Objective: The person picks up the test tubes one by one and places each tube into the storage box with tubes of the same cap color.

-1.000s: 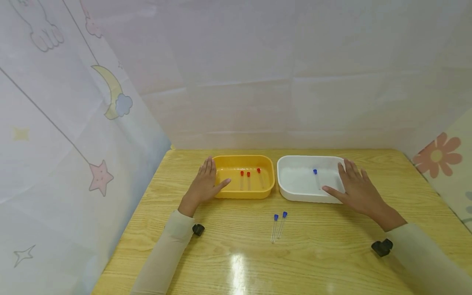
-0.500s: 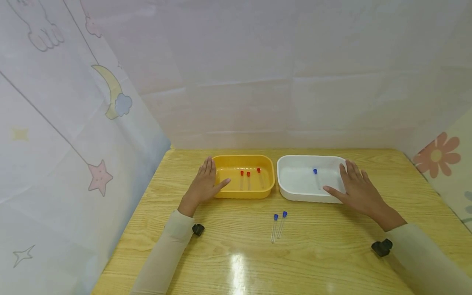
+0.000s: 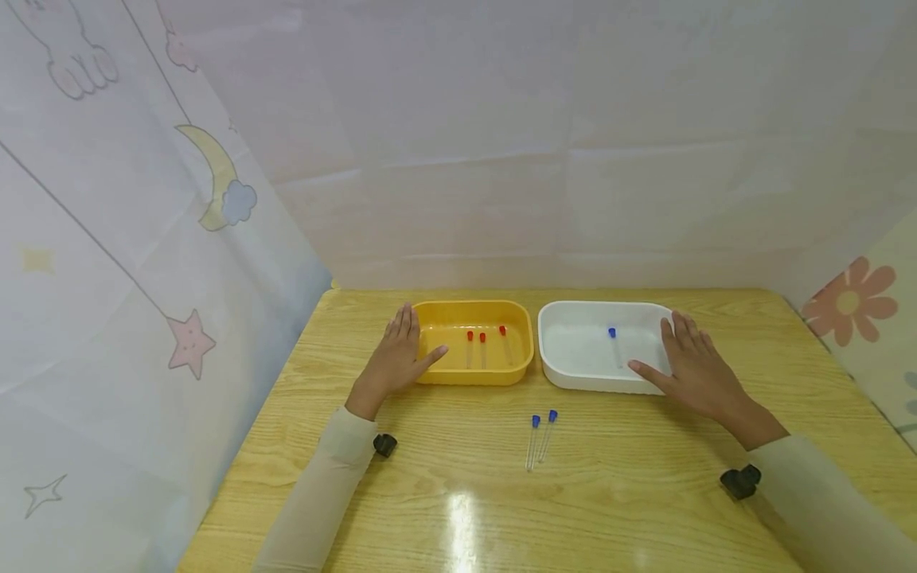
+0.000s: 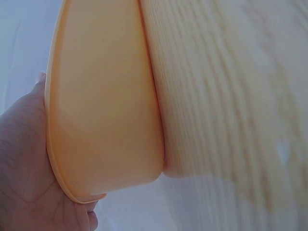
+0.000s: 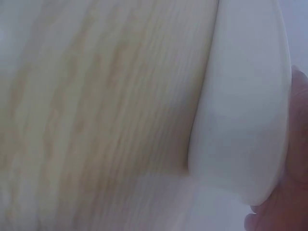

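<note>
My left hand point(image 3: 394, 356) rests against the left end of a yellow tray point(image 3: 473, 378), fingers straight along the outside and thumb over the near rim. In the left wrist view the palm lies at the rim of the yellow tray point(image 4: 106, 106). Across from it, my right hand point(image 3: 696, 370) lies likewise on the right end of a white tray point(image 3: 595, 382), thumb spread over its front rim. Inside the yellow tray are three clear tubes with red caps point(image 3: 483, 338). One blue-capped tube point(image 3: 612, 333) lies in the white tray.
Two more clear tubes with blue caps point(image 3: 536, 422) lie side by side on the wooden table point(image 3: 444, 461), in front of the trays. A narrow gap separates the trays. Behind the table hangs a pale cloth backdrop point(image 3: 458, 159), with a printed side at the left.
</note>
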A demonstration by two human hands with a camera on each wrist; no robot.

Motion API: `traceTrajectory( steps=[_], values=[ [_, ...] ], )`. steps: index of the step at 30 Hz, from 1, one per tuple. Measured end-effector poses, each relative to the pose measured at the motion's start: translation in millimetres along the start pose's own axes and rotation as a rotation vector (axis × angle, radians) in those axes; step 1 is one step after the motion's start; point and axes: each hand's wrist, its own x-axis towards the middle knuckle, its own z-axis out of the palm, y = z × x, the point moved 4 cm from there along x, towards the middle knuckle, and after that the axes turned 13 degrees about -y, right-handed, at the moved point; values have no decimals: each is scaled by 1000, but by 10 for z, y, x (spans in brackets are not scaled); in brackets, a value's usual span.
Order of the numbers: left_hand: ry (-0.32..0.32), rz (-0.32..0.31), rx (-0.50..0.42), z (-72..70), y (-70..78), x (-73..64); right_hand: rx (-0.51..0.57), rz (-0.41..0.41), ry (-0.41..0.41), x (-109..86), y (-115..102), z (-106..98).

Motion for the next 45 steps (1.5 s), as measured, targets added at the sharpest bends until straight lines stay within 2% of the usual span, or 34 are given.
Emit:
traceTrajectory(
  steps=[13,21,27,36,40,45],
  values=[
    [-5,7,10,-15,4,14,-8,1,7,11,6,3],
    [16,26,7,-10,18,24,-11,6,5,16,3,0],
    [10,12,19,-7,19,18,-9,11,-6,13,-3,-3],
    [26,7,63,-71,53,-19,-11,15,-19,18,18,0],
    [48,19,92,-141,104,-45,-6,14,-24,9,15,-4],
    [45,28,103,-183,164,-53,-7,9,-28,3,-7,-22]
  ],
)
